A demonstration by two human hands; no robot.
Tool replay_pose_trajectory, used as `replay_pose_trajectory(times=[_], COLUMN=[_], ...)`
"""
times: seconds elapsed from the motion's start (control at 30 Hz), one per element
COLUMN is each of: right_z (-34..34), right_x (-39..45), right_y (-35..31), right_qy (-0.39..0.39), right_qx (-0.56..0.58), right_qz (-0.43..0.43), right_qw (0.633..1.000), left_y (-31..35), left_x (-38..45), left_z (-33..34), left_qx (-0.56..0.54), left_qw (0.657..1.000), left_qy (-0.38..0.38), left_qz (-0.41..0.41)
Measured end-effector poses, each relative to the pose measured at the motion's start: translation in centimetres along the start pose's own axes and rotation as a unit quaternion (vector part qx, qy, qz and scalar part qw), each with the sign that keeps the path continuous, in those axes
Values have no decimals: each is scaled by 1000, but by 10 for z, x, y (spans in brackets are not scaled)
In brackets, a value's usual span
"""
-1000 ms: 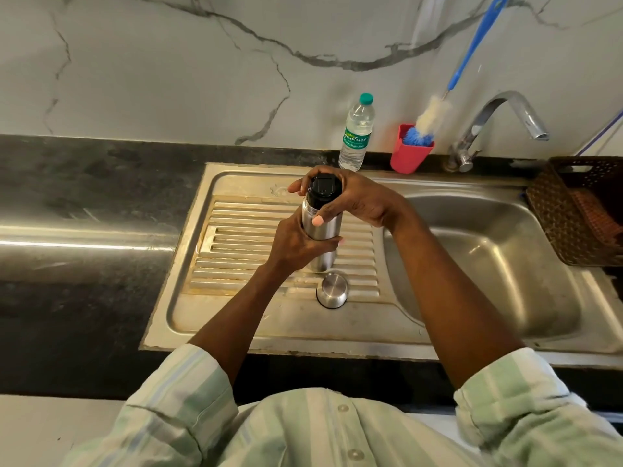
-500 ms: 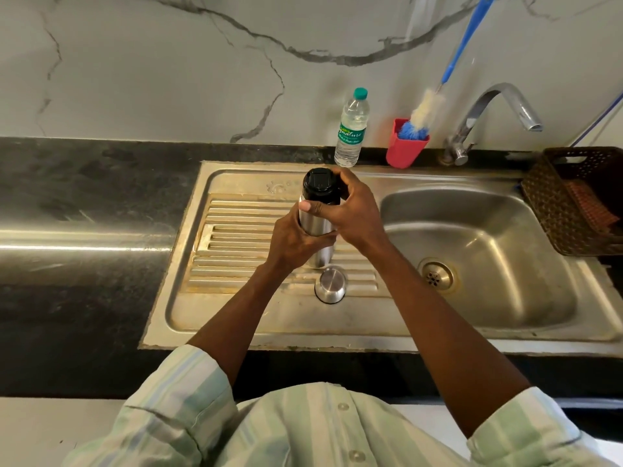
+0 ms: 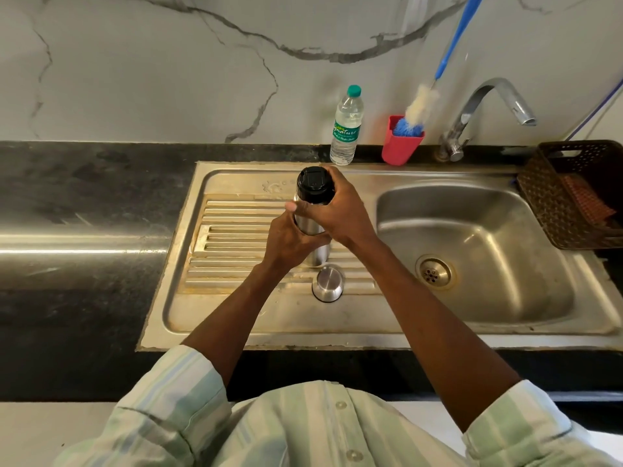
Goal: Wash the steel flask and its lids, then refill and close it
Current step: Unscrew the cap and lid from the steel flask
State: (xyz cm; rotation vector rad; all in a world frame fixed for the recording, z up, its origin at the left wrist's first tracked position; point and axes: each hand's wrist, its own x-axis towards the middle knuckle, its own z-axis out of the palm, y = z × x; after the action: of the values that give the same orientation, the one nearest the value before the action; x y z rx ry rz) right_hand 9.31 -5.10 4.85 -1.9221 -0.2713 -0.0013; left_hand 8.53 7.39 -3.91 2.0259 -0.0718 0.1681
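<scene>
Steel outer cap [image 3: 327, 284], dome up, resting on the ribbed drainboard [image 3: 236, 237] just in front of the flask. Steel flask [image 3: 312, 227] upright on that same drainboard, left of the sink basin [image 3: 472, 251]. Left hand [image 3: 291, 239] wrapped round the flask's body, fingers curled tight on the steel. Right hand [image 3: 337, 210] at the flask's top, fingers and thumb clamped round the black inner lid [image 3: 314, 185], which sits on the flask's mouth. Behind the flask, against the marble wall: plastic water bottle [image 3: 346, 126] with green cap, standing upright; to the flask's far right, red cup [image 3: 401, 143] holding a blue-handled bottle brush [image 3: 421, 102], then the tap [image 3: 485, 109]. Far right of the flask, brown woven basket [image 3: 553, 193] beside the basin.
</scene>
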Motion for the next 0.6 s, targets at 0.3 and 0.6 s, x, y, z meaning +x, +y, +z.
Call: replay_pose_trajectory(times=[0.3,0.6], right_z=[2,-21], right_x=[10,25], right_y=[2,0], right_qy=[45,-145], right_qx=[1,89], right_qz=[-4,6], right_qw=[999,985], left_y=[6,5], left_x=[-1,1], left_z=[1,-2], left_qx=[-19,5], left_qw=[999,1000], left_qy=[10,24], left_qz=[-27,-1])
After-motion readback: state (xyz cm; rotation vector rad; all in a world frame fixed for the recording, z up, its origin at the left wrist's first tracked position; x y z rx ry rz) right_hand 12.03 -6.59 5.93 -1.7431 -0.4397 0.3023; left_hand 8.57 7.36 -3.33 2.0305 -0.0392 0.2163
